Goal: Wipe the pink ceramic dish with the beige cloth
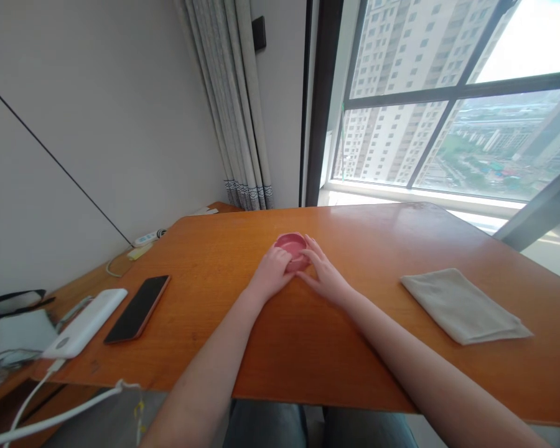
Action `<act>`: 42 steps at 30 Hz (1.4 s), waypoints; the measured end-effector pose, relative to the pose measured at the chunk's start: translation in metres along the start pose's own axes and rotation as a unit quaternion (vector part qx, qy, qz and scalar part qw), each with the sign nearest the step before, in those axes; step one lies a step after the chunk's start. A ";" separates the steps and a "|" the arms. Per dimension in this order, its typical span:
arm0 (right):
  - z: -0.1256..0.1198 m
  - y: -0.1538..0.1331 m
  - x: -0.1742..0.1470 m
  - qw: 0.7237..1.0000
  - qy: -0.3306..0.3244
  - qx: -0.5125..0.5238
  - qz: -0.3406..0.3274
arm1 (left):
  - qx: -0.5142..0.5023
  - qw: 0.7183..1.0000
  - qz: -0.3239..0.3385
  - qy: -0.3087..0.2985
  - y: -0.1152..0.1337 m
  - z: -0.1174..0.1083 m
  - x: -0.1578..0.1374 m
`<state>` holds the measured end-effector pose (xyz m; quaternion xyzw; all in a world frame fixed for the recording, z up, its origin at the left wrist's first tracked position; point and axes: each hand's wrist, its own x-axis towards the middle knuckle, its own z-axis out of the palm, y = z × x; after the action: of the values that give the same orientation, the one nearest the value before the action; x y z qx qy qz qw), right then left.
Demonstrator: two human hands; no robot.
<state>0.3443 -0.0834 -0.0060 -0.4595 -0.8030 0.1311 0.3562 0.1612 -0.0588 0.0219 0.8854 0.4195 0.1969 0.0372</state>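
Observation:
A small round pink bowl (291,242) is near the middle of the wooden table, its hollow facing up. My left hand (271,271) grips its left and near side, with fingers bent over the rim. On the other side, my right hand (325,274) holds the right edge between its fingers and thumb. The two hands almost meet at the bowl's near side and hide part of it. Whether the bowl's base touches the tabletop, I cannot tell.
On the orange-brown table (205,249) a folded grey cloth (464,305) lies to the right. A black-screened phone (139,309) and a white power bank (86,323) with a white cable (32,391) lie to the left. A power strip (149,238) sits by the wall.

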 end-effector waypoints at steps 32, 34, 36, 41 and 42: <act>0.010 0.014 0.001 0.964 -0.159 -0.146 0.156 | 0.182 0.917 -0.342 0.096 -0.159 -0.028 -0.083; 0.004 0.013 0.003 0.958 -0.174 -0.151 0.170 | 0.177 0.917 -0.343 0.098 -0.160 -0.028 -0.083; -0.014 0.015 0.002 0.945 -0.184 -0.163 0.215 | 0.169 0.919 -0.343 0.098 -0.160 -0.027 -0.084; -0.098 0.035 -0.037 0.898 0.001 -0.280 0.339 | 0.162 0.905 -0.352 0.174 -0.141 -0.030 -0.078; -0.114 0.041 -0.052 0.861 0.047 -0.321 0.391 | 0.160 0.902 -0.346 0.203 -0.132 -0.031 -0.075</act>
<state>0.4666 -0.1174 0.0295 -0.8302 -0.5373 -0.0270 0.1464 0.0104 -0.0334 -0.0042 0.6198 0.7235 0.2771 -0.1248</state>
